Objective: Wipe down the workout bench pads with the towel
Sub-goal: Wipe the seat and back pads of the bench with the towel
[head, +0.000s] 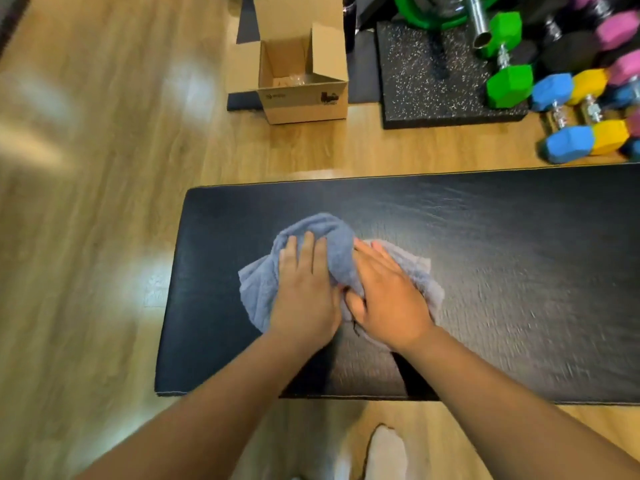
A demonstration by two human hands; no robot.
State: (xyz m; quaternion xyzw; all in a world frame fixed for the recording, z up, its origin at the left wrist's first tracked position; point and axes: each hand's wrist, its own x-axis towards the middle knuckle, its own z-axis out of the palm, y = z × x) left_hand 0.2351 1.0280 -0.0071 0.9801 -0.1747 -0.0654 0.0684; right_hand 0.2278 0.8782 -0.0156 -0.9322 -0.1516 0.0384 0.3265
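Pad (485,271) ran long and flat across in front of me. The towel (325,233) sat bunched on its left half, a bit in from the left end. Both hands were on the towel, side by side, meeting at the thumbs. Left hand (304,289) lay flat, fingers straight, pressing down. Right hand (388,289) was flat too, fingers straight and angled toward the left one; its thumb sat tucked at a fold, and I couldn't tell if it pinched. My read: mid-wipe on the left part, with the long stretch to the right likely left to do. To do it well I'd take long overlapping strokes down the pad's length, with palms flat and even weight. I'd spread the towel wider, since bunched like this it probably cleans only a narrow strip. I'd also run it out to the edges and the piped seam, then flip to a fresh face. Materials: floor (104,202) was glossy wood-look plank with light glare. Pad was a black rounded-corner slab, grained vinyl-like skin with a thin pale seam line at the rim, probably slick under cloth. Rubber mat (433,81) was black with white speckle. Box (301,98) was plain brown cardboard, flaps up. Dumbbells (509,64) had hex heads coated green, blue, yellow and pink, with metal grips. Towel was grey-blue terry, soft, lumpy and folded over itself.
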